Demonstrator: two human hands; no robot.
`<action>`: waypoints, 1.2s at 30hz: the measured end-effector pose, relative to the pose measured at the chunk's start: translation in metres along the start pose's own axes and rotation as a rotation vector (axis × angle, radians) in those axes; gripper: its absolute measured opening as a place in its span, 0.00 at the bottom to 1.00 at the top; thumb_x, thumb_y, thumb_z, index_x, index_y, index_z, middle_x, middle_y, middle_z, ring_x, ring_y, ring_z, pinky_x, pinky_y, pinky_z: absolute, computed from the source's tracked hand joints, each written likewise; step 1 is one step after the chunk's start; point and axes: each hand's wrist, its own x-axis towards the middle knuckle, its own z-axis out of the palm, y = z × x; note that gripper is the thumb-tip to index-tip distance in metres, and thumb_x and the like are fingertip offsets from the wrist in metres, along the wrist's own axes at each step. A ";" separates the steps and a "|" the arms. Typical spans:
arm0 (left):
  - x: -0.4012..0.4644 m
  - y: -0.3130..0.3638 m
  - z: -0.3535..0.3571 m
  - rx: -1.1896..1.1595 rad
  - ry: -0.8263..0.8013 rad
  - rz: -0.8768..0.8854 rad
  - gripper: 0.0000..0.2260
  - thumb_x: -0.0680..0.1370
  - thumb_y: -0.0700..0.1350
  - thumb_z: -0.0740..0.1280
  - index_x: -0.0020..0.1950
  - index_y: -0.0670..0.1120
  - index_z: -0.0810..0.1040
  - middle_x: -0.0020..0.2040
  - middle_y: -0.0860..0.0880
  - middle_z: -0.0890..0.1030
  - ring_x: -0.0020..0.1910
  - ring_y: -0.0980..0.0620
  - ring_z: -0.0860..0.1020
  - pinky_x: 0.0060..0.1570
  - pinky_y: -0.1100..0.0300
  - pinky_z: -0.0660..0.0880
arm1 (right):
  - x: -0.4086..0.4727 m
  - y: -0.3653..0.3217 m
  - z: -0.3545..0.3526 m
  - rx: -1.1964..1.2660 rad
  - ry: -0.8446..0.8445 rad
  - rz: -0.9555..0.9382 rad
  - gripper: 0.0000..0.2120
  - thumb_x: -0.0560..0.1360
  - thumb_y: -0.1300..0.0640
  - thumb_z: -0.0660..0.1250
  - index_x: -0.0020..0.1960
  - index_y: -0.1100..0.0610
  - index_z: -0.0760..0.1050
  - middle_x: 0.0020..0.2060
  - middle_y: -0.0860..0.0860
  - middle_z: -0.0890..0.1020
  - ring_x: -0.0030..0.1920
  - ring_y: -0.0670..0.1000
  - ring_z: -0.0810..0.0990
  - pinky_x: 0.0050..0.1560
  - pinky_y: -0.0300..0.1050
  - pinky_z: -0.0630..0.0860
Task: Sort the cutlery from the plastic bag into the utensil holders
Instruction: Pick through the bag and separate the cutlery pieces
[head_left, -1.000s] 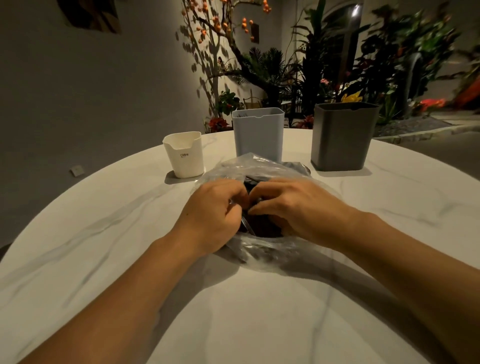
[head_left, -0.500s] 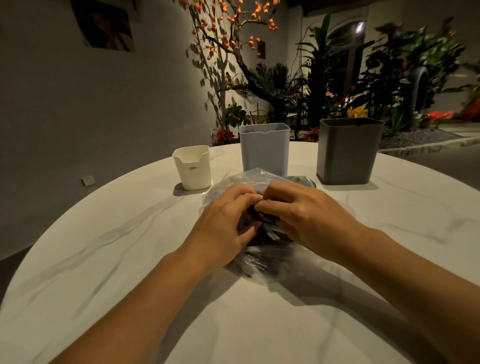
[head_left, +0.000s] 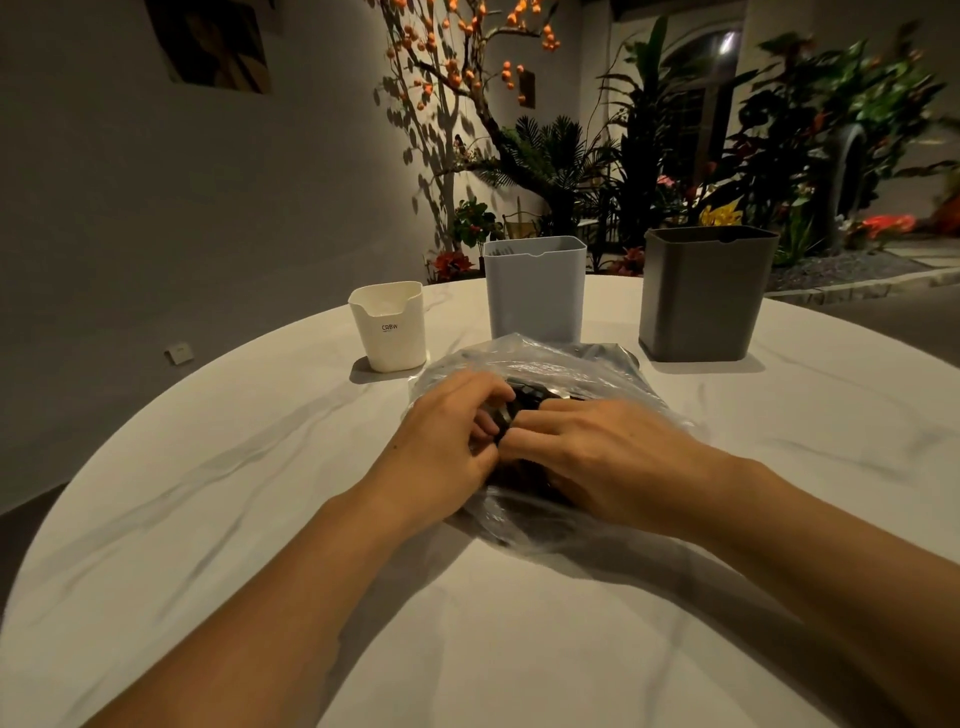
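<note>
A clear plastic bag (head_left: 566, 369) lies on the white marble table (head_left: 208, 493), with dark cutlery (head_left: 524, 397) showing through it. My left hand (head_left: 447, 441) and my right hand (head_left: 608, 457) both sit on top of the bag, fingers curled and meeting at its middle, pinching the plastic there. Behind the bag stand three utensil holders: a small white one (head_left: 389, 332), a light blue one (head_left: 535, 291) and a dark grey one (head_left: 701, 296). What lies under my palms is hidden.
The round table's far edge curves just behind the holders. Beyond it are potted plants (head_left: 675, 156) and a tree with orange fruit (head_left: 457, 52) against a grey wall. A small white box (head_left: 179, 353) lies on the floor at left.
The camera has tilted upward, so the hands and bag sit lower in view. My fingers keep working at the middle of the bag; the bag stays where it was.
</note>
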 end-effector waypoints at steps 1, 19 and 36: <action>0.000 0.000 -0.001 -0.024 -0.008 -0.026 0.20 0.76 0.40 0.74 0.64 0.56 0.74 0.54 0.60 0.77 0.50 0.63 0.78 0.50 0.70 0.77 | 0.000 0.000 0.001 -0.012 0.004 -0.013 0.26 0.71 0.48 0.77 0.67 0.49 0.74 0.58 0.49 0.82 0.54 0.51 0.82 0.53 0.45 0.82; -0.004 0.018 -0.023 0.002 -0.210 -0.044 0.16 0.70 0.51 0.75 0.51 0.58 0.70 0.46 0.58 0.78 0.45 0.56 0.78 0.45 0.55 0.80 | -0.006 0.011 0.012 -0.083 0.109 0.003 0.20 0.70 0.50 0.78 0.61 0.53 0.82 0.57 0.53 0.80 0.54 0.55 0.80 0.46 0.52 0.84; 0.000 0.026 -0.012 0.009 0.107 0.162 0.14 0.77 0.44 0.69 0.63 0.51 0.79 0.61 0.53 0.79 0.61 0.58 0.71 0.60 0.83 0.57 | 0.015 -0.011 -0.024 0.305 0.588 0.213 0.13 0.75 0.53 0.69 0.55 0.60 0.79 0.48 0.52 0.83 0.46 0.49 0.83 0.48 0.39 0.83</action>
